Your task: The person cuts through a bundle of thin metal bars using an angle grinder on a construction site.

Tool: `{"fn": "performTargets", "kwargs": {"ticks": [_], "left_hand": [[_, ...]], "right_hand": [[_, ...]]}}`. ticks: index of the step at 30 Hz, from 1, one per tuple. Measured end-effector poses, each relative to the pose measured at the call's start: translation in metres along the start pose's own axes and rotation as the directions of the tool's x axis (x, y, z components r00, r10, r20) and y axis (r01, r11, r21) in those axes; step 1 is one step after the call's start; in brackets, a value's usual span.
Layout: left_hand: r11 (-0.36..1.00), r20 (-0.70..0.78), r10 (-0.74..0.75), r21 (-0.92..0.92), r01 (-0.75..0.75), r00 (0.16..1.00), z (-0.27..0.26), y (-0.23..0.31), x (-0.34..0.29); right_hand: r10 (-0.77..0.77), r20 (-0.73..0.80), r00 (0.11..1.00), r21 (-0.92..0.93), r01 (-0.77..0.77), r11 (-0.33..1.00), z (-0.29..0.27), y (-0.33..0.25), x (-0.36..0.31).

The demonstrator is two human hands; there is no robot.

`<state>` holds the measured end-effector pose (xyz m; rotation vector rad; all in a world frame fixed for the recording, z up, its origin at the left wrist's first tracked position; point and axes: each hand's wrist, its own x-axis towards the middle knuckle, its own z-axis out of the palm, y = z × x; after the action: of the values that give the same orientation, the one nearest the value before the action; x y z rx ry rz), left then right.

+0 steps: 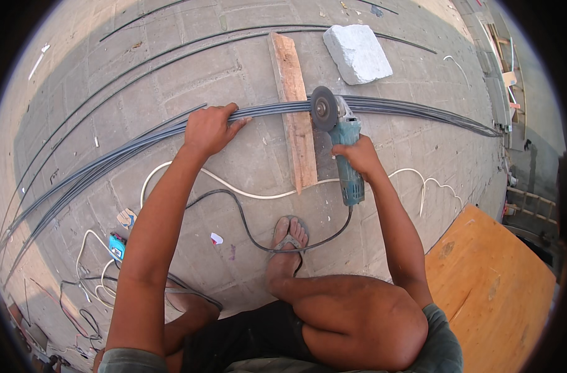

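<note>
My right hand [362,155] is wrapped round the teal body of an angle grinder [347,133]. Its grey disc [324,108] stands upright at the bundle of thin steel rods [268,110], just right of a wooden plank [299,133]; whether disc and rods touch I cannot tell. The rods lie across the plank from left to right. On the left part of the bundle, my left hand [213,128] grips the rods, fingers curled over them and thumb pointing right. From the grinder's lower end a black cord [277,250] loops past my foot.
A pale stone block [358,54] lies beyond the plank. More long rods [190,42] curve across the far paving. A white cable [246,194] snakes under the plank. At the right is a plywood sheet [485,283]; near my left forearm sits a blue tape measure [117,245].
</note>
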<state>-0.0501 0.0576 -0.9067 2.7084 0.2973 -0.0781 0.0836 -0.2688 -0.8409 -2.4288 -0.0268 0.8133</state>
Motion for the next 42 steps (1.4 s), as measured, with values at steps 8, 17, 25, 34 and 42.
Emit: {"fn": "performTargets", "kwargs": {"ticks": [8, 17, 25, 34, 42], "left_hand": [[1.0, -0.006, 0.001, 0.004, -0.001, 1.0, -0.002, 0.001, 0.0], [1.0, -0.014, 0.017, 0.006, -0.017, 1.0, 0.0, 0.0, 0.0], [1.0, 0.012, -0.016, -0.001, 0.016, 1.0, 0.0, 0.0, 0.0], [1.0, 0.015, -0.001, -0.001, 0.002, 1.0, -0.001, 0.0, 0.0], [1.0, 0.013, -0.003, 0.004, 0.003, 1.0, -0.001, 0.002, 0.0]], "right_hand": [[-0.023, 0.011, 1.0, 0.022, 0.022, 1.0, 0.0, -0.001, 0.001], [0.01, 0.005, 1.0, 0.032, -0.01, 0.999, 0.001, -0.001, 0.004], [0.001, -0.001, 1.0, 0.032, -0.001, 0.999, 0.002, -0.006, 0.005], [0.019, -0.003, 1.0, 0.025, -0.019, 1.0, 0.0, -0.01, 0.011], [-0.011, -0.011, 1.0, 0.038, 0.011, 0.999, 0.001, -0.009, 0.015]]}}
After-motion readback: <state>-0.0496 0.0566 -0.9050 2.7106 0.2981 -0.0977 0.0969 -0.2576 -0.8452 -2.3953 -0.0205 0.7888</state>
